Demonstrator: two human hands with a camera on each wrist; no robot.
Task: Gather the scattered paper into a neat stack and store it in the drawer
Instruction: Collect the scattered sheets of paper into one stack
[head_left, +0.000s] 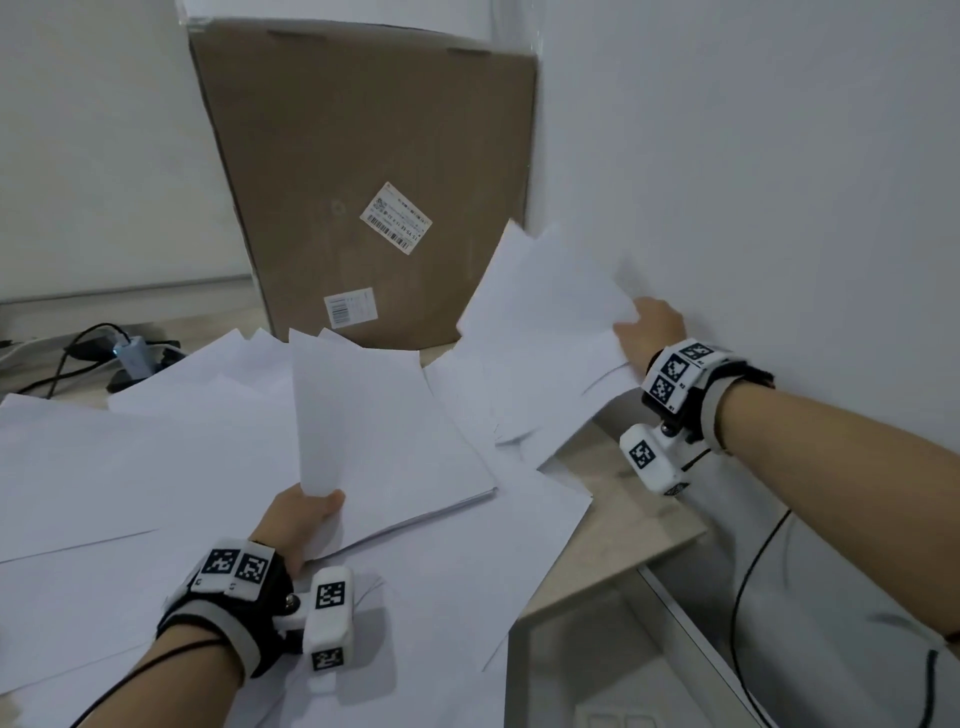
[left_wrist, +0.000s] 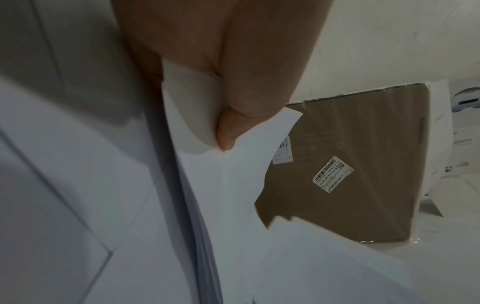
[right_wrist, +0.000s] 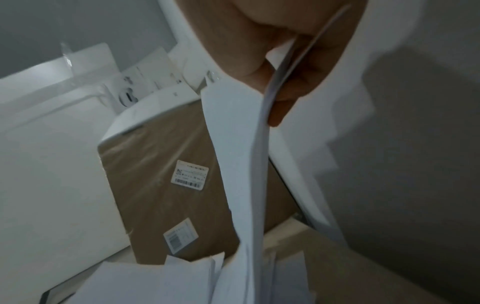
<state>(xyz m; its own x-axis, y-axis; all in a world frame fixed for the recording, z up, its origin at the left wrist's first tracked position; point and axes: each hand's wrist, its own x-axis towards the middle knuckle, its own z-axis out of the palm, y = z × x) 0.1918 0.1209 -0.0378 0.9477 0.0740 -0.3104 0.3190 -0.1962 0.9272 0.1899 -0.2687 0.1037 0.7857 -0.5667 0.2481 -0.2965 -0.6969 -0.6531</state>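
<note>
Paper (head_left: 156, 467) sheets lie scattered all over the desk (head_left: 623, 525), in front of a big cardboard box (head_left: 363, 156).
Near the middle, the left hand (head_left: 296, 525) pinches the corner of a thick stack (head_left: 395, 441), curling one sheet upward; the right hand (head_left: 652, 332) grips a few lifted sheets (head_left: 550, 291) by the wall.

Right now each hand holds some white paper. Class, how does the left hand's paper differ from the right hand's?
The left hand pinches a near corner of its paper, curling it upward over the desk's pile. The right hand grips several fanned sheets, lifted by the wall. The left hand's paper is nearer the person, the right hand's nearer the cardboard box. Both are blank and white.
</note>
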